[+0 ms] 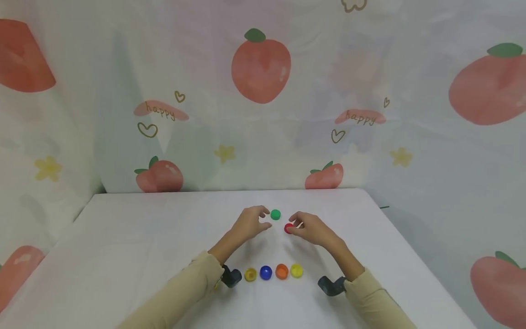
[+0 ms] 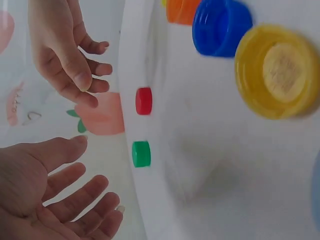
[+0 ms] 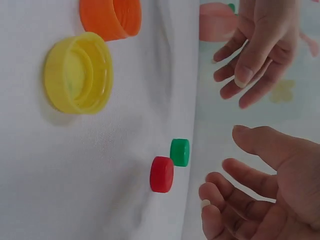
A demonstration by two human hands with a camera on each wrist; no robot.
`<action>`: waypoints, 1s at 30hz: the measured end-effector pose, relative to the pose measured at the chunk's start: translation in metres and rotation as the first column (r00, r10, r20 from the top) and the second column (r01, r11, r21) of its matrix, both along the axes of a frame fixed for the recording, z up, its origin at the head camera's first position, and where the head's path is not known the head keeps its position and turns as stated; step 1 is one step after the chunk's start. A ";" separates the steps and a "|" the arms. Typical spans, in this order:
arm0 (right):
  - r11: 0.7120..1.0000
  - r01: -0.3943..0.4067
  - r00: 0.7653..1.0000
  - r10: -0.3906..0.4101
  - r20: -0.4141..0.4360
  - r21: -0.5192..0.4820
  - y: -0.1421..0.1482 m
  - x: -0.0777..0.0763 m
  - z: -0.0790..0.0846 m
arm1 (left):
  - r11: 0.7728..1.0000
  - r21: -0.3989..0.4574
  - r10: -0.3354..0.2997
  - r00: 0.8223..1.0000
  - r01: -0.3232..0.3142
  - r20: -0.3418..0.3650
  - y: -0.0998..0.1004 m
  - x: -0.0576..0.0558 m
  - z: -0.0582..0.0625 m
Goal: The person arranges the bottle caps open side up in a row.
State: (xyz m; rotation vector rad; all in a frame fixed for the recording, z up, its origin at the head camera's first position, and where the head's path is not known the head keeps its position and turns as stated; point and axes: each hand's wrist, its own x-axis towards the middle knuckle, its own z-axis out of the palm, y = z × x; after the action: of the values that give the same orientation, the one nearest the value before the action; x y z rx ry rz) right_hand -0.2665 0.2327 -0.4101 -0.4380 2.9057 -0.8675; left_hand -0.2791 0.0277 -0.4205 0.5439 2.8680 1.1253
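Note:
My left hand (image 1: 249, 222) hovers over the far part of the table, thumb and fingers apart, with nothing in its grasp. Just past its fingertips lies a green bottle cap (image 1: 275, 214). A red bottle cap (image 2: 144, 101) lies nearer to me and to the right; in the head view the thumb of my right hand (image 1: 311, 228) partly covers it. Both wrist views show that hand in the air, apart from the red cap, its fingers loosely bent and holding nothing. The palms roughly face each other.
Closer to me, a row runs left to right: a gold cap (image 1: 250, 274), a blue cap (image 1: 265, 273), an orange cap (image 1: 281, 271) and a yellow cap (image 1: 297, 270), hollow sides up. A fruit-print curtain (image 1: 263, 137) hangs behind the white table (image 1: 144, 274).

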 end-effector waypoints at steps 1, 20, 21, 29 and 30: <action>1.000 0.011 1.000 -0.011 -0.001 -0.002 -0.001 -0.005 -0.001 | 1.000 0.006 0.005 1.000 -0.005 0.005 0.000 -0.004 -0.001; 0.998 0.062 0.997 -0.062 0.052 -0.004 -0.019 -0.062 -0.029 | 1.000 0.024 -0.002 0.997 0.000 0.072 0.010 -0.059 -0.021; 0.998 0.056 0.997 -0.055 0.056 -0.008 -0.020 -0.063 -0.029 | 1.000 0.028 0.001 0.997 -0.003 0.076 0.011 -0.060 -0.022; 0.999 0.028 0.997 -0.029 0.065 0.015 -0.022 -0.074 -0.034 | 1.000 0.004 -0.011 0.996 0.011 0.085 0.022 -0.072 -0.035; 0.999 0.025 0.998 -0.027 0.065 0.022 -0.023 -0.076 -0.034 | 1.000 -0.010 -0.012 0.997 0.013 0.082 0.023 -0.073 -0.036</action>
State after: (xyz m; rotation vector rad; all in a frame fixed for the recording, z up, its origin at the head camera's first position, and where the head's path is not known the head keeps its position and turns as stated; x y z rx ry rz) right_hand -0.3425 0.2101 -0.4443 -0.3637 2.8641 -0.8378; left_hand -0.3522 0.0507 -0.4564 0.5023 2.7958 1.1029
